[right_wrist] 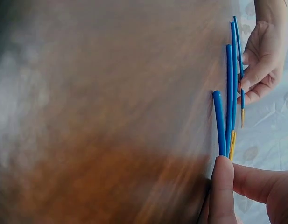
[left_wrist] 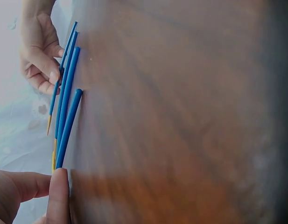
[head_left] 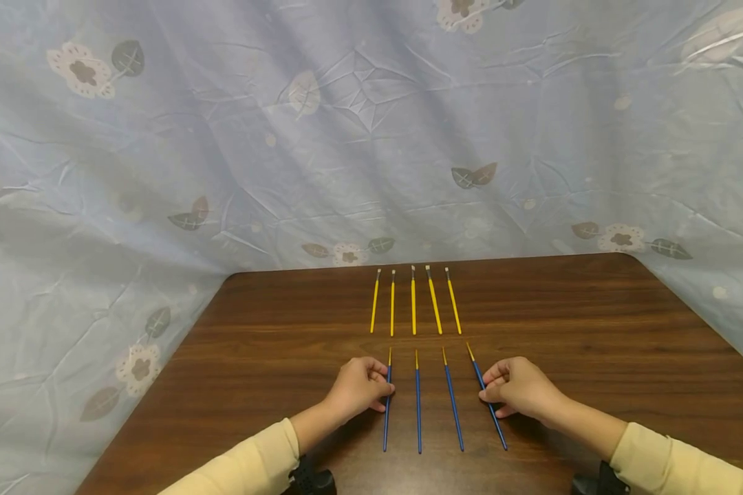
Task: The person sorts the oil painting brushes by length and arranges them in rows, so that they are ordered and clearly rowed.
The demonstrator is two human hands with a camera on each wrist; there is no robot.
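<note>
Several thin blue paintbrushes lie in a row on the table, yellow bristle tips pointing away. My left hand (head_left: 362,386) pinches the leftmost blue paintbrush (head_left: 386,426) near its middle, between thumb and fingers. At the other end of the row, my right hand (head_left: 520,388) pinches the rightmost blue paintbrush (head_left: 497,423), which slants with its tip to the left. Between the hands lie two untouched blue paintbrushes, one nearly straight (head_left: 418,409) and one slightly slanted (head_left: 453,399). In the left wrist view, the thumb and a finger cover part of the near blue brush (left_wrist: 69,130).
Beyond the blue row lie several yellow-handled paintbrushes (head_left: 413,302) with pale flat bristles, side by side near the far edge. The dark wooden table (head_left: 272,330) meets a pale curtain (head_left: 371,172) with flower and leaf prints at its back and sides.
</note>
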